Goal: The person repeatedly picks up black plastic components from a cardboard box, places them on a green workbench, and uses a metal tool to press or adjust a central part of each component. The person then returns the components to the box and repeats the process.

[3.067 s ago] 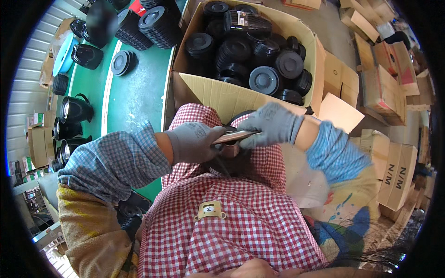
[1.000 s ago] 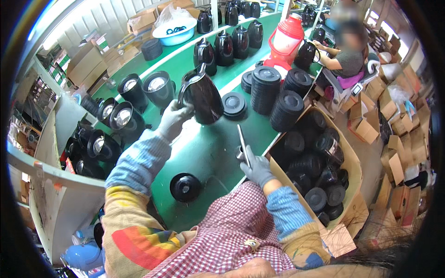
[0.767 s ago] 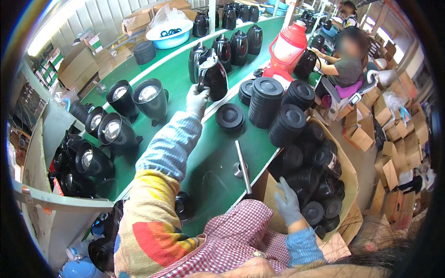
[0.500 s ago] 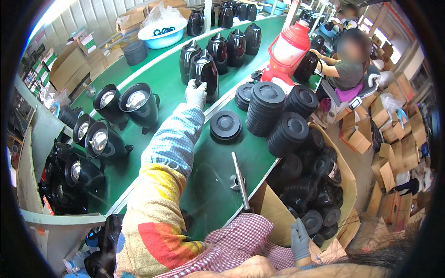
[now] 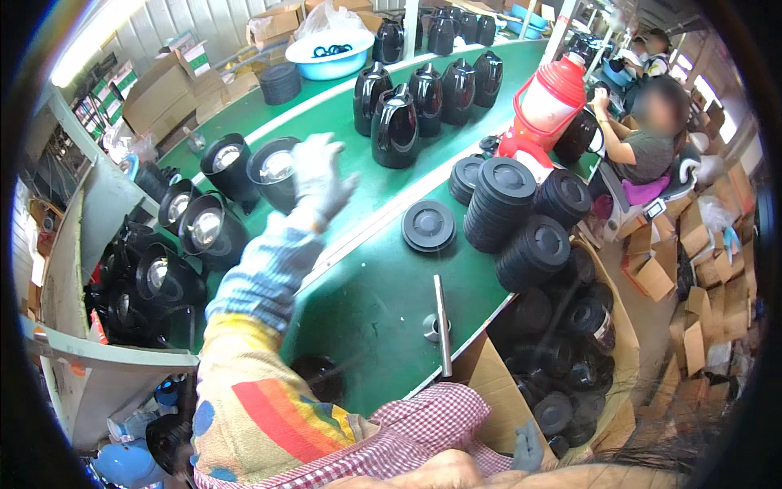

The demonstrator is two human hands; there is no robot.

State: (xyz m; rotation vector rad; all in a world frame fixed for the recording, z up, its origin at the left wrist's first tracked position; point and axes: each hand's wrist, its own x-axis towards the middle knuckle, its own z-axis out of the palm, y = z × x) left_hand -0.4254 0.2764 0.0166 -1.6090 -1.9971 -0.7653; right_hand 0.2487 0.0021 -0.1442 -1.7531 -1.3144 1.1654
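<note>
My left hand (image 5: 322, 183), in a pale grey glove, is over the green worktop with its fingers apart and nothing held. It overlaps the right side of a black jug body (image 5: 273, 169) with a silvery inside; whether they touch I cannot tell. Several similar open-mouthed jug bodies lie tilted or stand at the left, one of them a black jug body (image 5: 210, 224). Upright at the back stand glossy black jug bodies (image 5: 396, 130), apart from the hand. My right hand (image 5: 528, 447), gloved too, is low beside a cardboard box (image 5: 490, 387), fingers stretched out and holding nothing.
Stacks of round black lids (image 5: 507, 183) line the worktop's right side, near a red-and-white jug (image 5: 546, 102). A metal rod (image 5: 441, 322) stands at the near edge. Beyond are a blue basin (image 5: 330, 55) and a seated person (image 5: 652, 134); cartons (image 5: 652, 265) litter the floor.
My left hand has let go of the front upright jug body and moved left to the open-mouthed ones. My right hand has dropped lower beside the box. The view has shifted.
</note>
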